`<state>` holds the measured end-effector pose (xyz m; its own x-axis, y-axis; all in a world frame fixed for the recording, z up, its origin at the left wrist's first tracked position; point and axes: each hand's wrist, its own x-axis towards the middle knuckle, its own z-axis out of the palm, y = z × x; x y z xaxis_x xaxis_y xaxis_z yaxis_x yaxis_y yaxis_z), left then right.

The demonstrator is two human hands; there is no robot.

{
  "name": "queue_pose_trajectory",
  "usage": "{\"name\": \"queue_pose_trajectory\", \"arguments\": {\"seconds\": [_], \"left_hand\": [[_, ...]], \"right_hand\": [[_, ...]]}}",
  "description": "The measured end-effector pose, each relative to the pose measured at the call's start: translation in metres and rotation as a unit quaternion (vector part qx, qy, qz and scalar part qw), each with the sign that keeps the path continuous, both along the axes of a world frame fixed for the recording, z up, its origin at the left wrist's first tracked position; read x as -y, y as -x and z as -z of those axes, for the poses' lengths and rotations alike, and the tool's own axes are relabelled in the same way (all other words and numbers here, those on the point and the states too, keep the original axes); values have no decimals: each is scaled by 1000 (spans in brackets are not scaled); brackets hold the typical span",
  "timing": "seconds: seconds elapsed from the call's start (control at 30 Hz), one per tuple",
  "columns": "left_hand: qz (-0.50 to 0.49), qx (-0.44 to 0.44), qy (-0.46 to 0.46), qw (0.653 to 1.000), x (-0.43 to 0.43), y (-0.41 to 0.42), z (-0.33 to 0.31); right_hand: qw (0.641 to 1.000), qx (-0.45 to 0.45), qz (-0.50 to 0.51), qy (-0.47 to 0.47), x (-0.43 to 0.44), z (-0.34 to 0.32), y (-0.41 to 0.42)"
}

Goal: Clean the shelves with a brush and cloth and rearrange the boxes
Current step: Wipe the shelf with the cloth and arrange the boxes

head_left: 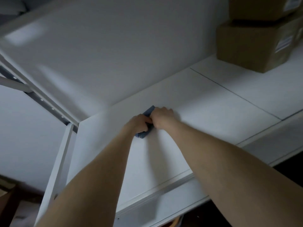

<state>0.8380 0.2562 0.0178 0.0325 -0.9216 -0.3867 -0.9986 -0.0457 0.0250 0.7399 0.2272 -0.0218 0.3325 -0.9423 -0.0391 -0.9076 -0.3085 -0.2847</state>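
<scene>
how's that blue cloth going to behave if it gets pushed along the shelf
Probably floppy: the blue cloth lies bunched under the left hand and right hand, not flat. It likely slides easily on the smooth white shelf. Small beside the hands, it seems light.

The light is dim and bluish. A plain white wall (pixel 114 54) fills the far side, with a pale patch (pixel 24 36) at far left (too blurred to identify). At left, a grey rail (pixel 49 105) with small holes runs slantwise, and a white bar (pixel 54 161) meets its near end. The white shelf (pixel 213 104) shows a thin seam (pixel 234 94) between panels. Below its near right edge all is dark.
</scene>
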Motion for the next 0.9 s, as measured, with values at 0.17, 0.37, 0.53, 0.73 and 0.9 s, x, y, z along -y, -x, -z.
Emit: {"name": "queue_pose_trajectory", "arguments": {"seconds": [0.17, 0.37, 0.53, 0.73, 0.9], "left_hand": [[45, -2, -23, 999, -12, 64, 2], [74, 121, -42, 989, -39, 60, -2], [-20, 129, -79, 988, -65, 8, -9], [-125, 107, -134, 977, -107, -74, -14], [-160, 110, -181, 964, -120, -107, -13]], "right_hand": [[997, 16, 66, -46, -15, -5, 65], [995, 31, 32, -85, -49, -18, 65], [990, 54, -54, -117, -81, -23, 11], [970, 74, -149, -179, -118, -20, -73], [956, 33, -212, -201, -139, -21, -108]]}}
